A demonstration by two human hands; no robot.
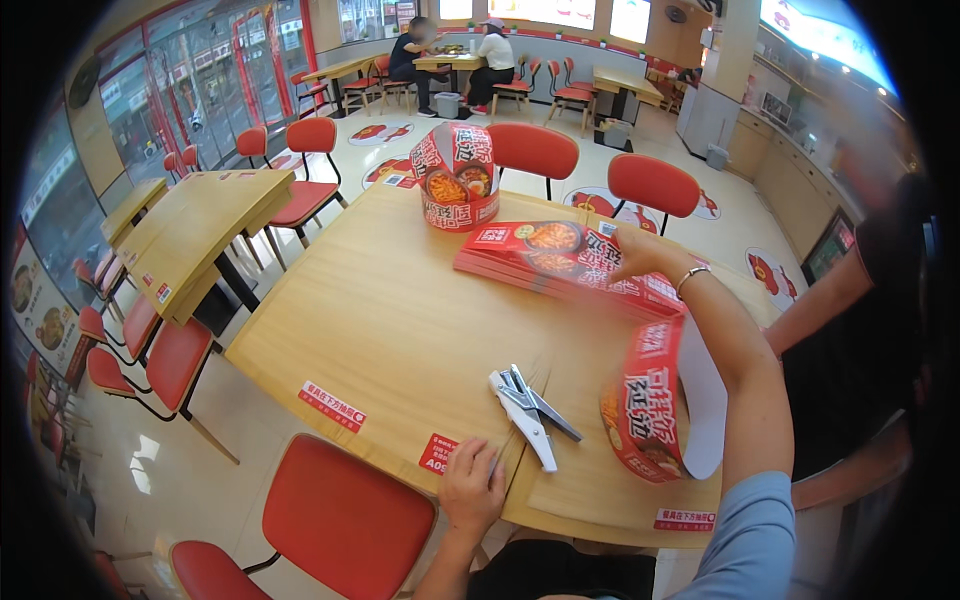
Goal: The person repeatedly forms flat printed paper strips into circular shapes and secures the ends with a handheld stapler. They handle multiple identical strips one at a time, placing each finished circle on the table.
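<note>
Resting at the near edge of the wooden table (350, 310), the left hand (472, 487) sits just nearer than the white-and-grey stapler (525, 425), fingers bent; I cannot tell whether it pinches anything. Right of the stapler sits a red printed band (645, 400) curved into a loop. Beyond the stapler, the right hand (645, 255) has its fingers spread over a stack of flat red sleeves (530, 250). Farther past the stapler stands another red loop (455, 190), with red chairs (535, 155) behind.
</note>
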